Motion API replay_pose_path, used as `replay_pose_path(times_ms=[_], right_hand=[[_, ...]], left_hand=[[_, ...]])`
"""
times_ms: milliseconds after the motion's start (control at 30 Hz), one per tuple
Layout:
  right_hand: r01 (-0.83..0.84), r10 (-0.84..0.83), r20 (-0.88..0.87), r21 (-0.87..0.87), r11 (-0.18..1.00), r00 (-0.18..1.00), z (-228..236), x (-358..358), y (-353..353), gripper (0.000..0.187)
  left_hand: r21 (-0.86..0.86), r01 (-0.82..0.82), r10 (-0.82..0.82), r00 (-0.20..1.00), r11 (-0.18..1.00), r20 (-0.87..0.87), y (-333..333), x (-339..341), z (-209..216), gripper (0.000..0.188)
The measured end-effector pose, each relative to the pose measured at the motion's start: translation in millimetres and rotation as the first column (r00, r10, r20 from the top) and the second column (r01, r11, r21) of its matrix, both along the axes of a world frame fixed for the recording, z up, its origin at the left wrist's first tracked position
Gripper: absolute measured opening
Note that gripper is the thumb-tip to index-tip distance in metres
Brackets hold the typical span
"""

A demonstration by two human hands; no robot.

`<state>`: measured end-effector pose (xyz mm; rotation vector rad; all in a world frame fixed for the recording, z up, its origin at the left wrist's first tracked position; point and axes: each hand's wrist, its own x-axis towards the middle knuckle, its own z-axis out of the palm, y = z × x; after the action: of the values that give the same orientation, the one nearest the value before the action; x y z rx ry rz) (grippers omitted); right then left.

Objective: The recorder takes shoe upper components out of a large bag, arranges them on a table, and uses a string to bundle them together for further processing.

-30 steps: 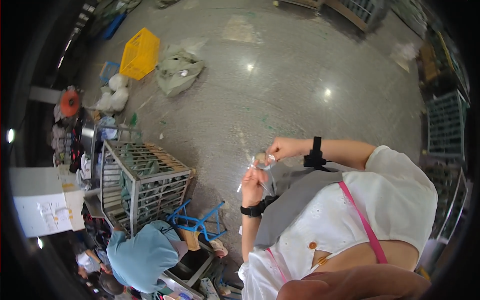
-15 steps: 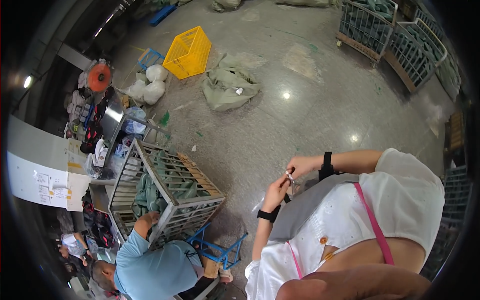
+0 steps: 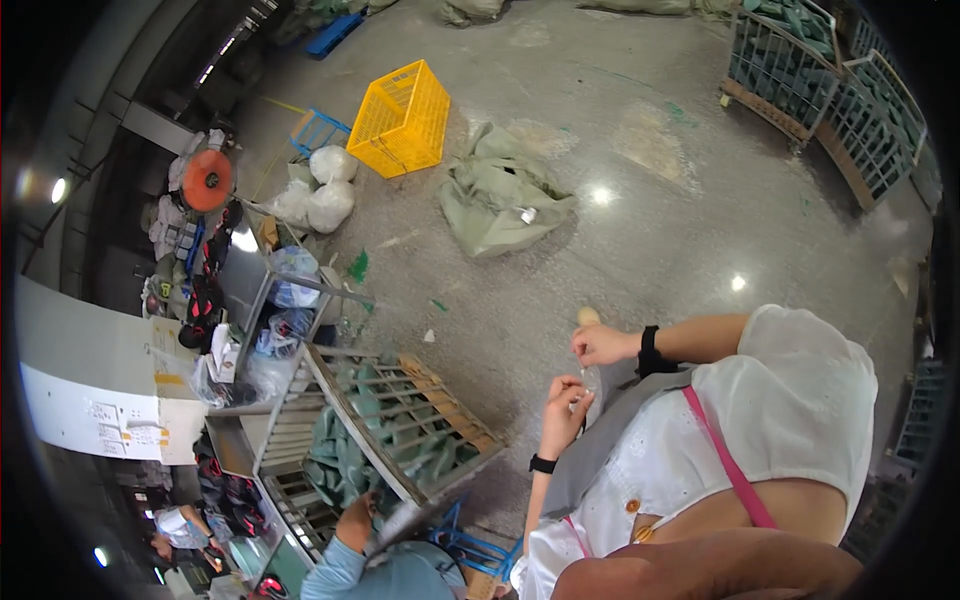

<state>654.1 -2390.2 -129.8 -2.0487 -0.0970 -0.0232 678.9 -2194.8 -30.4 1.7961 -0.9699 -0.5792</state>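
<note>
Left hand [image 3: 566, 409] and right hand [image 3: 602, 347]: fingers curled mostly closed; grip on clear film [image 3: 592, 379] between them indiscernible. Advise steady pinches, light tension.

Moderate light leaves the grey floor [image 3: 660, 240] evenly lit, marked by two white glare spots [image 3: 601, 196]. A lamp [image 3: 59, 189] at the left flares hazily (a smaller lamp [image 3: 101, 556] glows below it). Black vignetting swallows the corners; fisheye distortion bends the wall panel [image 3: 95, 410]. Between the left hand [image 3: 564, 405] and right hand [image 3: 604, 346], detail is indistinct.
</note>
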Motion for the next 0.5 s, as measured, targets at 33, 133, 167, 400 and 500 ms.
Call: replay_pose_path(times_ms=[33, 133, 167, 400, 500], right_hand=[[-0.005, -0.003, -0.082, -0.095, 0.995, 0.997, -4, 17, -9, 0.017], [-0.093, 0.081, -0.062, -0.229, 0.969, 0.995, 3, 74, -34, 0.02], [-0.098, 0.087, -0.06, -0.214, 0.972, 0.994, 13, 89, -40, 0.02], [-0.231, 0.216, -0.108, -0.154, 0.961, 0.97, 10, 195, -95, 0.024], [-0.317, 0.282, -0.2, -0.174, 0.932, 0.938, -4, 226, -114, 0.028]], left_hand=[[0.057, 0.001, 0.005, 0.995, 0.998, -0.103, -8, 19, 8, 0.008], [0.138, 0.139, -0.18, 0.917, 0.981, 0.356, -45, 87, 21, 0.009], [0.153, 0.134, -0.181, 0.918, 0.979, 0.353, -56, 106, 27, 0.009], [0.101, 0.194, -0.205, 0.972, 0.976, 0.115, -132, 207, 54, 0.01], [0.139, 0.237, -0.234, 0.971, 0.961, -0.037, -140, 229, 49, 0.017]])
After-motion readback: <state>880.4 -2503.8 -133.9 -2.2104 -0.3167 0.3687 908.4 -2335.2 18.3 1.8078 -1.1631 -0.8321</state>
